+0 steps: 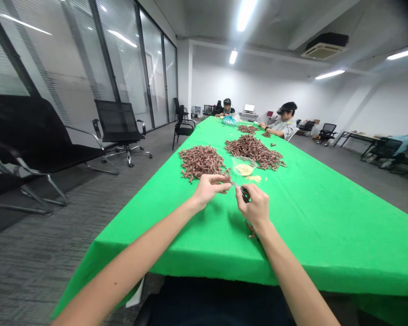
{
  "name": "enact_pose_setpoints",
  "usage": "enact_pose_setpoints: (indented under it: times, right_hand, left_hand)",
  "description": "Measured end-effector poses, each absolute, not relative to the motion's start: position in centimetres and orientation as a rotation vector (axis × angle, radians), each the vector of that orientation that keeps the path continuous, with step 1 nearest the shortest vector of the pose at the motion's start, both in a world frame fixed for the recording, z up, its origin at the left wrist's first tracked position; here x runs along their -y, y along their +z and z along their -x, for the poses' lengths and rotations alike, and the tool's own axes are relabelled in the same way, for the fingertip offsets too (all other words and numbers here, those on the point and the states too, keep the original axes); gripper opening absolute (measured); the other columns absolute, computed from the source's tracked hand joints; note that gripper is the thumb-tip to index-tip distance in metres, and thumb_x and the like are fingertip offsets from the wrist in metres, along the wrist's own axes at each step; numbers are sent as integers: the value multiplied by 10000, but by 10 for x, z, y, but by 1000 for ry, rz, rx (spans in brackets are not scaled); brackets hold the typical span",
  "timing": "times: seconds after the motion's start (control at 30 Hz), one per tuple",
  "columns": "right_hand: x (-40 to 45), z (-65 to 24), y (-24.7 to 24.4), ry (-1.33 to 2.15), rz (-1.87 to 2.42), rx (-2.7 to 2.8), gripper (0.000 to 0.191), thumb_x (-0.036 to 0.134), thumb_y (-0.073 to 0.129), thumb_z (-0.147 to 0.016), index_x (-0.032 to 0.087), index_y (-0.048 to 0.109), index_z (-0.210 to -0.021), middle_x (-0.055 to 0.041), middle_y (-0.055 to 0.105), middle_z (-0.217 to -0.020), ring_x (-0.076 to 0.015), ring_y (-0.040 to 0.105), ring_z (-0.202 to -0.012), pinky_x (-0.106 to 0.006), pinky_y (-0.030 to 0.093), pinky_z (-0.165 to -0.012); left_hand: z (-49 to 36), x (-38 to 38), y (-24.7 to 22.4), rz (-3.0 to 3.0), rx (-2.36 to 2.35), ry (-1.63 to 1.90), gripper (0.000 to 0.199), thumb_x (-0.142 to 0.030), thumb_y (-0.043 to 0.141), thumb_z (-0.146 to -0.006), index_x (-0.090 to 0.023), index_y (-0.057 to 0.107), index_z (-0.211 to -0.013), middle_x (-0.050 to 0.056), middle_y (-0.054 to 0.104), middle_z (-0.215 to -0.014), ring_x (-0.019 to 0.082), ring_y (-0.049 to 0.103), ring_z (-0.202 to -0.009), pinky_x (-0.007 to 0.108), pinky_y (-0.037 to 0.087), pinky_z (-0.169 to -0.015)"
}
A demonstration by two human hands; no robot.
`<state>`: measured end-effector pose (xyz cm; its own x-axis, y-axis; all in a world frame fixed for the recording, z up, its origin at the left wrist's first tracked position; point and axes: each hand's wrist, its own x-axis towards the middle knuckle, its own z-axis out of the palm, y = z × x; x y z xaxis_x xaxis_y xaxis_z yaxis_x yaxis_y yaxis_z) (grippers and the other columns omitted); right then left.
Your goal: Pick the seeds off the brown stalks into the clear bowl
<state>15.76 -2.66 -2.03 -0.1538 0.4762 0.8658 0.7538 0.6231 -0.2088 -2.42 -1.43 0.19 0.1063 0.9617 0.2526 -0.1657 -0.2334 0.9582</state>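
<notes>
My left hand (209, 189) pinches a small reddish-brown piece (227, 177) at its fingertips. Closed around a small tool with black handles (245, 194) is my right hand (255, 203); the tool's metal tip meets the piece between the hands. Beyond them lie a left heap of brown pieces (201, 160) and a larger right heap (253, 150). A clear bowl (244, 166) holds pale bits, and more pale crumbs (253, 178) lie on the cloth before it. A few brown pieces (250, 230) are partly hidden by my right wrist.
A green cloth (326, 226) covers the long table. Farther back are a smaller brown heap (247, 129) and a blue bag (229, 120). One person (285, 122) sits at the right side, another (227, 107) at the far end. Black chairs (119, 122) stand at the left.
</notes>
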Motion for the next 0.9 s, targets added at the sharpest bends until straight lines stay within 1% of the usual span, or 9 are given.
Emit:
enact_pose_setpoints:
  times: [0.1,0.23,0.4,0.5,0.6,0.67,0.8,0.9]
  right_hand:
    - [27,-158,-19,-269,958,1755,162,310,577,-912,174,642,-852,-34,637,-727,-142,553,-627,-265,422,-638]
    - [29,-159,-16,-228,925,1723,142,303,580,-909,182,640,-861,-24,626,-717,-137,531,-609,-270,418,-621]
    - [35,-158,-13,-198,866,1698,115,276,576,-906,182,634,-873,-22,610,-718,-137,526,-612,-270,428,-617]
    - [39,-157,-12,-192,828,1713,82,253,581,-902,185,626,-894,-26,614,-739,-141,530,-628,-276,440,-632]
    - [42,-156,-11,-198,791,1742,54,231,596,-891,187,616,-915,-36,622,-767,-151,544,-667,-288,457,-666]
    - [43,-156,-11,-204,772,1751,57,221,604,-884,187,613,-928,-45,626,-786,-159,556,-694,-294,466,-680]
    - [43,-156,-10,-204,753,1734,58,212,609,-879,190,611,-933,-45,628,-796,-158,555,-697,-298,472,-680]
    - [44,-157,-9,-204,766,1700,53,225,594,-890,195,613,-930,-39,625,-779,-155,542,-668,-302,469,-664]
  left_hand:
    - [26,11,0,-1296,-838,1384,419,-322,889,-594,-101,756,-924,123,740,-948,202,671,-826,369,556,-772]
    - [26,8,-4,-1292,-733,1397,389,-289,889,-602,-131,756,-931,93,739,-950,200,661,-897,398,511,-891]
    - [23,11,1,-1268,-521,1364,299,-259,850,-677,-148,748,-935,59,707,-946,175,636,-919,389,473,-949]
    - [22,16,7,-1321,-455,1338,257,-247,813,-732,-154,737,-960,62,686,-997,170,616,-963,358,452,-963]
    - [22,20,11,-1385,-432,1309,242,-244,780,-774,-145,721,-986,97,686,-1084,192,602,-1041,342,431,-968]
    - [21,22,12,-1373,-411,1293,246,-242,771,-785,-145,713,-1004,108,692,-1097,202,605,-1056,343,434,-956]
    - [18,22,11,-1246,-384,1282,258,-229,785,-767,-156,720,-1006,77,705,-1005,169,632,-943,321,449,-905]
    - [17,22,11,-1167,-366,1281,237,-220,781,-771,-142,726,-988,61,690,-939,136,619,-857,298,449,-871]
